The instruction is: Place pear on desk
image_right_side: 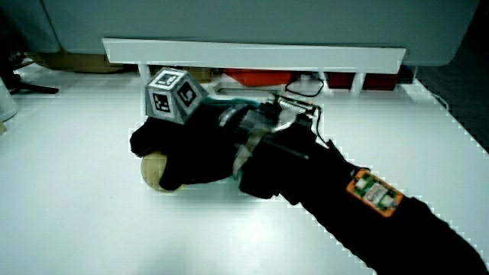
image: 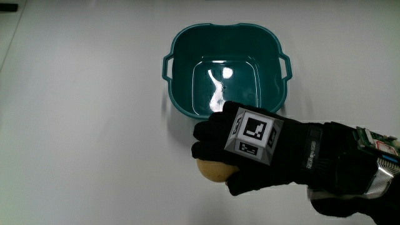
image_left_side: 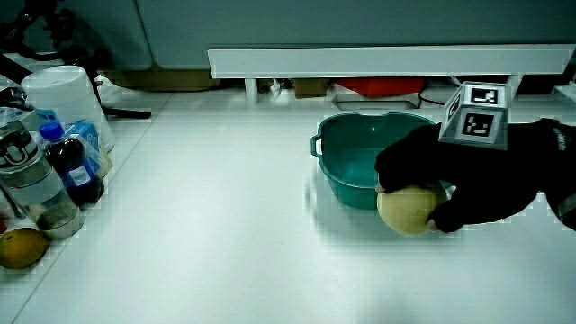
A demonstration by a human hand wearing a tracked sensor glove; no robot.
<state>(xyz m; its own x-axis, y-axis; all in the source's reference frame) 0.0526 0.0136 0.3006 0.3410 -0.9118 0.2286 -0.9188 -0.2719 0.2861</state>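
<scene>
The pear (image: 211,170) sits on the white table (image: 87,125), just beside the teal basin (image: 181,56) and nearer to the person than it. It is a pale yellow fruit, and only its lower, rounded part shows from under the glove in the main view. In both side views it rests on the table surface (image_left_side: 225,234), with its underside meeting the tabletop (image_right_side: 84,221).

The hand (image: 250,147) lies over the pear, fingers (image: 209,134) curled down around it so that they wrap its top and sides; the thumb side closes in from the person's side. The pear (image_left_side: 407,210) shows between the curled fingers and the table in a side view, and again as a rounded tan shape (image_right_side: 155,170) under the glove (image_right_side: 199,149). The patterned cube (image: 253,134) rides on the back of the hand, and the black-sleeved forearm (image_right_side: 359,206) runs back toward the person.

The basin is a squarish tub with rounded corners and a small handle on each of two facing sides. Its inside holds no objects; the glossy floor only throws back a bright patch of light. In a side view the basin (image_left_side: 346,148) stands just past the hand (image_left_side: 468,180), touching or almost touching the pear; which of the two cannot be told.

At the table's edge, well apart from the basin, stand a white tub (image_left_side: 63,99), a dark bottle with a blue label (image_left_side: 72,166), a clear bottle (image_left_side: 31,184) and a small yellowish fruit (image_left_side: 20,247). A low white partition (image_left_side: 387,61) runs along the table.
</scene>
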